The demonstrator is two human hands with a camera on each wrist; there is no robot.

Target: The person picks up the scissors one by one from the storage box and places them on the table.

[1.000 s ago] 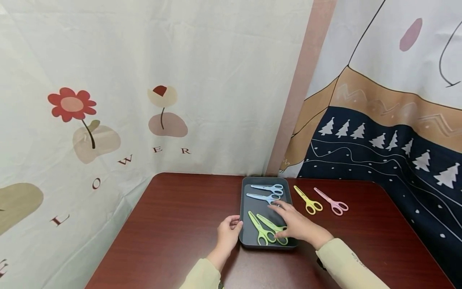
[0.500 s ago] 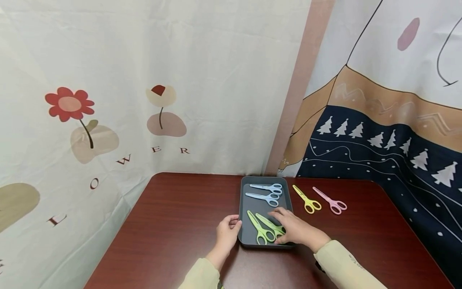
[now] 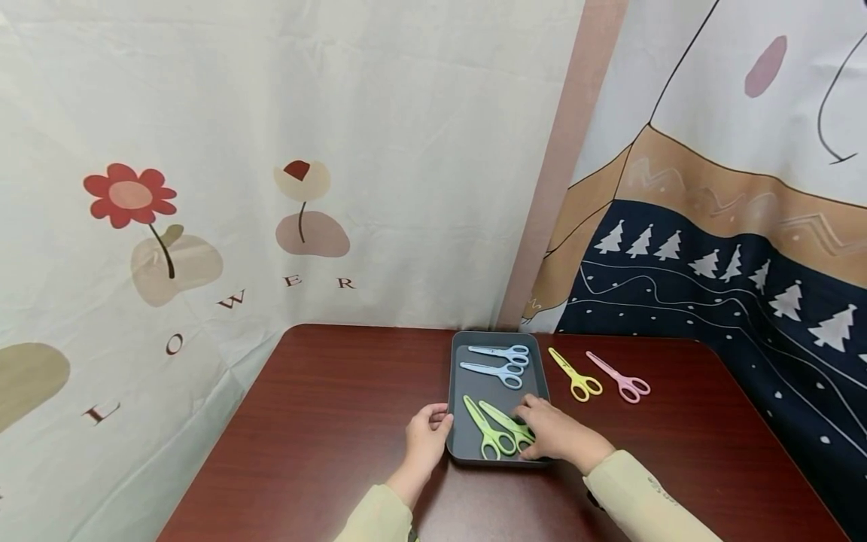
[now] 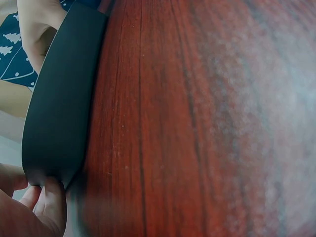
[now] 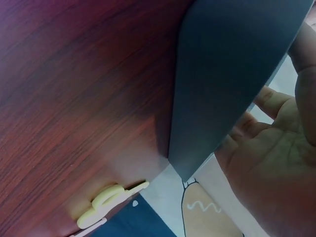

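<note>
Left hand point(image 3: 425, 440): fingers pinched onto the left rim of the tray point(image 3: 501, 463).
Right hand point(image 3: 558, 430): reaching over the tray's right rim, thumb and fingers fairly narrow around the handles of the right green scissors point(image 3: 503, 420). Can't tell if they've really got a grip, the hand blocks it.
Left green scissors point(image 3: 486, 430): also in the near half of the tray, right beside that pair, blades towards the far end.
Blues: upper blue scissors point(image 3: 497, 351) and lower blue scissors point(image 3: 489, 369), far half of the tray, blades left.
Strays: yellow scissors point(image 3: 569, 370) just right of the tray, pink scissors point(image 3: 612, 373) further right.
Counter point(image 3: 339, 414): reddish-brown wood under the tray.
Backdrop: white flower cloth point(image 3: 420, 150) behind the tray, navy tree-print cloth point(image 3: 650, 290) behind-right.
</note>
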